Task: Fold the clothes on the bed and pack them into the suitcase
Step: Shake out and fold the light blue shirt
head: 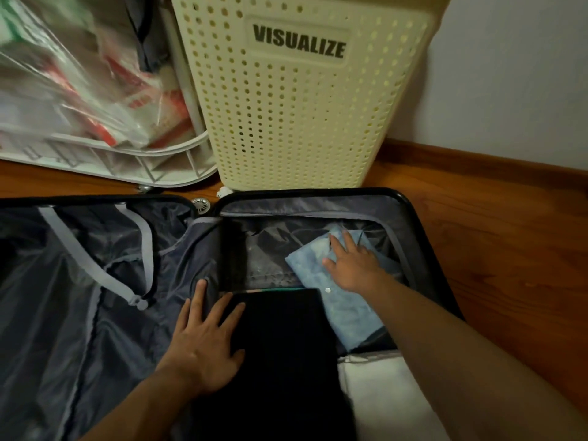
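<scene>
The suitcase (423, 224) lay open on the wooden floor (496, 249), its two halves side by side. The right half held folded clothes: a black garment (286, 345) nearest the middle, a blue shirt (343, 300) beyond it toward the far right corner, and something white (388, 396) at the near right. A thin teal edge (286, 289) showed just past the black garment's far end.

The left hand (203, 342) rested flat on the black garment's left edge, its fingers (222, 310) straight and spread, gripping nothing; the fingertips reached onto the grey lining (203, 249) at the divide between the halves. The right hand (353, 265) lay palm down on the blue shirt, fingers straight and slightly spread, pressing it rather than gripping it.

The left half showed only dark lining and grey straps (73, 246).

Behind the suitcase stood a cream perforated basket (286, 122) labelled "VISUALIZE", with a white wire rack (133, 154) of plastic bags (63, 84) to its left, blurred.
</scene>
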Demonstrator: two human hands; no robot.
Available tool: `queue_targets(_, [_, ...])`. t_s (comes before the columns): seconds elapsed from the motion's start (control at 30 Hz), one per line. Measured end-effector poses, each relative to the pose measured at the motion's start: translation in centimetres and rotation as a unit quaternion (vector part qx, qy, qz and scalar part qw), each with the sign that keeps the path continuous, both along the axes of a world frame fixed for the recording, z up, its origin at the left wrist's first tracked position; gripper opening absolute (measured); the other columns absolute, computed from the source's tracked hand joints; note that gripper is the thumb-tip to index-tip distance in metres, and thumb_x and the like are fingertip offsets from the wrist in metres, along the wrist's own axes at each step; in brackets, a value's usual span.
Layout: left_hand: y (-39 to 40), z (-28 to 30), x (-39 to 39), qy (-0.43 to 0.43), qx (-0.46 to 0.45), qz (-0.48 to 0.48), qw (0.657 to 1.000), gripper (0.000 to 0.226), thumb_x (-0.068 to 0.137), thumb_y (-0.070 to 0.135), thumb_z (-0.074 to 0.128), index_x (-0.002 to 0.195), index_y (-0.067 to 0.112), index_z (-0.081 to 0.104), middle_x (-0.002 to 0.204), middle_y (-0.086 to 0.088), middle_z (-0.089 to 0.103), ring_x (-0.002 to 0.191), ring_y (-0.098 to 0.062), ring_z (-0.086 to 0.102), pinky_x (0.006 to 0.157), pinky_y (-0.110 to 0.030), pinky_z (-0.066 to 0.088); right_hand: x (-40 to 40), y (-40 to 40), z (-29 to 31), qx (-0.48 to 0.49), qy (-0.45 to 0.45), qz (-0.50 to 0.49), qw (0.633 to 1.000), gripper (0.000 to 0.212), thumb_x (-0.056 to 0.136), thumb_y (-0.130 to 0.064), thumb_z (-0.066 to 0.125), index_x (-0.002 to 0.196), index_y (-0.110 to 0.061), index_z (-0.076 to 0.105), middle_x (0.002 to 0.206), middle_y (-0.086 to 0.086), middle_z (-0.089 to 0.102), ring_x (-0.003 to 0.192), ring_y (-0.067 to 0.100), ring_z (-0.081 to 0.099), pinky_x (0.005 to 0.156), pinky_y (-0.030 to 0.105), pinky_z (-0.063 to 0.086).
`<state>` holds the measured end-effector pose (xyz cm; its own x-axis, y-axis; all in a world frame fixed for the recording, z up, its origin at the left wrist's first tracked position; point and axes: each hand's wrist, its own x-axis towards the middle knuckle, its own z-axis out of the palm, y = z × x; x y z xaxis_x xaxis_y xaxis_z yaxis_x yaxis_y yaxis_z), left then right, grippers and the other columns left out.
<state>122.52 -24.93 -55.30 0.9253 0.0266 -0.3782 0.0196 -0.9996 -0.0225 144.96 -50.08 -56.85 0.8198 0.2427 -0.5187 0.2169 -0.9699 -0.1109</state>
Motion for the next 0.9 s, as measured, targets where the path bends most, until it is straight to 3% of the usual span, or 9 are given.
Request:
queue_targets(0.07, [-0.4,1.8,0.5,0.065,-0.034,0.035,0.997,0.107,0.061,0.076,0.006,0.161,0.039,0.005,0.170,0.003,-0.009,0.134,-0.033,-0.053,0.120,-0.051,-0.015,-4.3,0.6,1.4,-0.009,-0.046,-0.004,0.999,0.067,0.105,-0.053,0.031,0.161,-0.026,0.006,0.167,0.014,-0.003,0.146,0.045,0.020,0.120,0.050,0.019])
queue_targets(0.17, [-0.5,4.8,-1.0,-0.021,-0.151,0.141,0.978,0.092,0.073,0.077,0.013,0.159,0.044,0.016,0.170,-0.004,-0.004,0.153,-0.029,-0.022,0.125,-0.051,-0.001,-10.9,2.5,4.1,0.016,-0.091,0.049,0.994,0.060,0.104,-0.046,0.041,0.155,-0.021,0.023,0.161,0.016,0.016,0.141,0.039,0.028,0.116,0.046,0.026])
queue_targets(0.27, [2.1,4.3,-6.6,-0.194,-0.230,0.419,0.857,0.055,0.093,0.042,0.046,0.141,0.016,0.053,0.146,-0.022,0.046,0.135,-0.041,0.043,0.114,-0.050,0.036,-14.4,5.3,7.0,0.083,-0.140,0.163,0.973,0.058,0.103,-0.042,0.045,0.154,-0.021,0.030,0.160,0.012,0.024,0.144,0.034,0.024,0.118,0.045,0.026])
queue_targets(0.33, [5.4,1.6,-12.0,-0.082,-0.229,0.575,0.781,0.050,0.093,0.029,0.054,0.140,0.012,0.052,0.140,-0.025,0.053,0.125,-0.045,0.053,0.107,-0.050,0.044,-15.7,7.2,8.4,0.129,-0.125,0.228,0.957,0.058,0.101,-0.039,0.049,0.154,-0.021,0.032,0.157,0.008,0.029,0.141,0.031,0.032,0.115,0.044,0.032])
queue_targets(0.37, [6.8,0.0,-14.8,0.010,-0.226,0.597,0.769,0.055,0.094,0.031,0.056,0.146,0.014,0.048,0.145,-0.024,0.050,0.128,-0.044,0.052,0.109,-0.049,0.043,-16.1,8.0,8.8,0.141,-0.111,0.244,0.953,0.058,0.101,-0.038,0.050,0.154,-0.021,0.033,0.155,0.007,0.031,0.139,0.031,0.034,0.114,0.043,0.033])
queue_targets(0.47, [7.0,-2.2,-19.7,0.117,-0.191,0.606,0.764,0.068,0.091,0.049,0.062,0.148,0.016,0.044,0.152,-0.018,0.044,0.134,-0.040,0.047,0.112,-0.045,0.039,-16.9,9.2,8.6,0.149,-0.073,0.210,0.963,0.057,0.101,-0.035,0.052,0.154,-0.021,0.034,0.154,0.007,0.033,0.140,0.030,0.033,0.115,0.042,0.032])
queue_targets(0.67, [5.0,-1.9,-21.8,-0.019,-0.075,0.652,0.754,0.064,0.097,0.040,0.060,0.143,0.007,0.032,0.140,-0.023,0.038,0.131,-0.042,0.039,0.106,-0.052,0.039,-19.0,9.2,7.8,0.138,0.020,0.129,0.982,0.058,0.103,-0.036,0.050,0.156,-0.025,0.029,0.158,0.002,0.027,0.143,0.027,0.030,0.114,0.041,0.034])
queue_targets(0.77, [6.8,-2.0,-22.4,0.013,-0.038,0.638,0.769,0.058,0.098,0.048,0.054,0.144,0.015,0.041,0.140,-0.019,0.042,0.131,-0.040,0.038,0.108,-0.052,0.035,-19.5,8.9,7.8,0.141,0.022,0.123,0.982,0.057,0.102,-0.035,0.051,0.155,-0.025,0.031,0.157,0.002,0.029,0.142,0.026,0.032,0.113,0.040,0.034])
queue_targets(0.9, [9.8,-1.3,-20.6,0.067,-0.084,0.608,0.787,0.057,0.090,0.054,0.063,0.133,0.017,0.061,0.140,-0.017,0.052,0.129,-0.040,0.044,0.109,-0.050,0.040,-19.5,8.4,8.4,0.159,0.027,0.100,0.982,0.055,0.102,-0.036,0.051,0.153,-0.025,0.035,0.156,0.002,0.030,0.141,0.027,0.033,0.114,0.039,0.032])
